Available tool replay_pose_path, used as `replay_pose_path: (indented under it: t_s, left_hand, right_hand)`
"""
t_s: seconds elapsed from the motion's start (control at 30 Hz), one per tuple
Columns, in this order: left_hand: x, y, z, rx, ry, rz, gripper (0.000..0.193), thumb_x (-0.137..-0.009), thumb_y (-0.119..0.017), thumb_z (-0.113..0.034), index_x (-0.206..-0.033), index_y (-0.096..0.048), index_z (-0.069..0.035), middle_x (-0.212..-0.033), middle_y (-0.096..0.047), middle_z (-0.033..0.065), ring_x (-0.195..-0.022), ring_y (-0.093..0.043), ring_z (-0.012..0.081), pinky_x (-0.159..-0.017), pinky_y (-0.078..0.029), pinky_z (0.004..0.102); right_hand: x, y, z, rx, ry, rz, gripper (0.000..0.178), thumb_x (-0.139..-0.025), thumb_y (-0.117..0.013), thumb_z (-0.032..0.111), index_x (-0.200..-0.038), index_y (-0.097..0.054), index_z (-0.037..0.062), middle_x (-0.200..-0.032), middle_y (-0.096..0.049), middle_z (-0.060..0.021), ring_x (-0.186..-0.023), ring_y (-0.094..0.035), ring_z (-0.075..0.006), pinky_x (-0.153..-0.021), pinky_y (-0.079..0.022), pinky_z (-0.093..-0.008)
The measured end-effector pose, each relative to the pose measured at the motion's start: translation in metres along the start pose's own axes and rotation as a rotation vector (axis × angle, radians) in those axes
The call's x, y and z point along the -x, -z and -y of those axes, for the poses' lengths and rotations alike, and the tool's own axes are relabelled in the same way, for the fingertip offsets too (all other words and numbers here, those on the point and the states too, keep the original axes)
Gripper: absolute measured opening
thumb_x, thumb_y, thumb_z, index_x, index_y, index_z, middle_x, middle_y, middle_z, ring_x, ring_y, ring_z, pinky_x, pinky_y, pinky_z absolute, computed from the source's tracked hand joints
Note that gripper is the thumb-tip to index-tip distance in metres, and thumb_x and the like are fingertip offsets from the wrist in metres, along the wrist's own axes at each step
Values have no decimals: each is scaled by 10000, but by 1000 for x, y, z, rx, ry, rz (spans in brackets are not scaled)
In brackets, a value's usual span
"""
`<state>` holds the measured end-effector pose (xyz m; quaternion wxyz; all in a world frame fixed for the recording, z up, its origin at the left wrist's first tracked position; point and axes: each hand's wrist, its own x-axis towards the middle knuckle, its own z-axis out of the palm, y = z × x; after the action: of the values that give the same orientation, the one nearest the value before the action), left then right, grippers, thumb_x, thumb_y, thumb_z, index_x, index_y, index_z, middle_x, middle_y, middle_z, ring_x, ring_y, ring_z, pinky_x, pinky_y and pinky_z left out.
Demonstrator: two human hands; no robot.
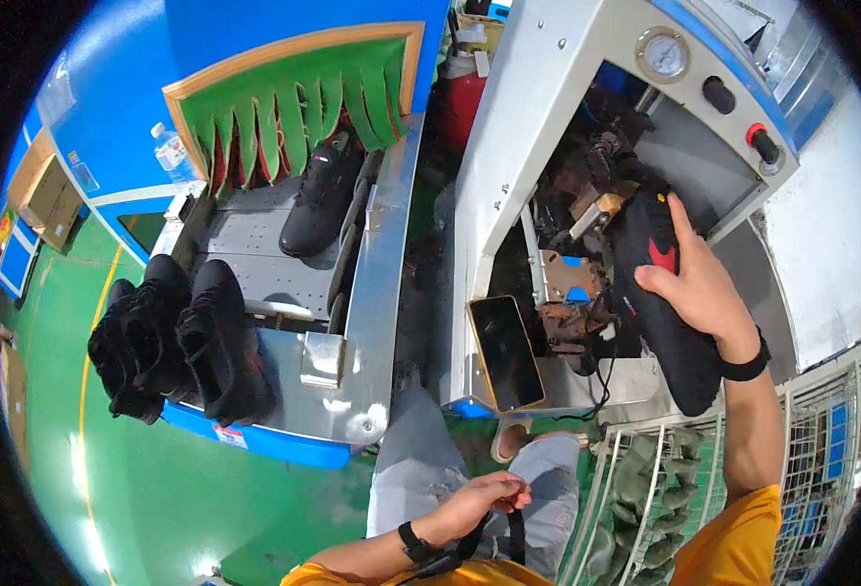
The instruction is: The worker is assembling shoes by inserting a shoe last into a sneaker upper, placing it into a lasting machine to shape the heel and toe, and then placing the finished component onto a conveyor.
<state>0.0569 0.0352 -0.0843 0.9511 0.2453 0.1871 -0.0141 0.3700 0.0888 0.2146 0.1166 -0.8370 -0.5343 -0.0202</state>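
While three black shoes (218,342) stand close together on the near left end of a metal bench (377,283), another shoe (311,210) lies farther back on the bench's grey perforated bed (245,234), its far end by the hanging strips of a green curtain (245,117). To the right and nearer the lap, the left hand (489,494) rests in front of the jeans with its fingers loosely curled; whether they hold anything cannot be told. Just beyond it, a dark-screened phone (506,354) lies against the front of a white machine (509,107).

At the machine's open front, the long black shoe (657,322) is in the right hand (689,278): thumb laid across it, index finger stretched along its edge, the remaining fingers mostly hidden. The step in hand appears to be handling this one shoe at the machine's mouth; whether it is going in or coming out cannot be told. The next move probably calls for a steady grip and a careful angle, keeping the shoe clear of the crowded metal parts (572,278) just left of it. It slants, upper end toward the machine's inside, broad lower end toward the person. Its surface looks matt black and clean, with a bright red patch near the thumb and a small yellow dot at the upper end.
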Motion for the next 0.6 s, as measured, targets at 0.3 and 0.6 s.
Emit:
replay_pose_path:
  t_s: [0.3, 0.6]
  left_hand:
    - [30, -32, 2, -239, -29, 4, 295, -1047, -569, -327, -1136, -660, -61, -1041, -699, 8, -948, -613, 101, -872, -470, 268]
    - [46, -46, -11, -400, -153, -41, 247, -1044, -567, -258, -1094, -657, -34, -1031, -690, 29, -945, -613, 122, -868, -472, 270]
  right_hand:
    - [56, 6, 18, -70, -21, -176, 1072, -820, -751, 408, -1651, -108, 194, -1200, -530, -360, -1058, -601, -553, -952, -503, -548]
    - [152, 5, 54, 32, -10, -349, 1020, -788, -799, 297, -1629, -238, 157, -1104, -536, -252, -925, -609, -480, -769, -518, -530]
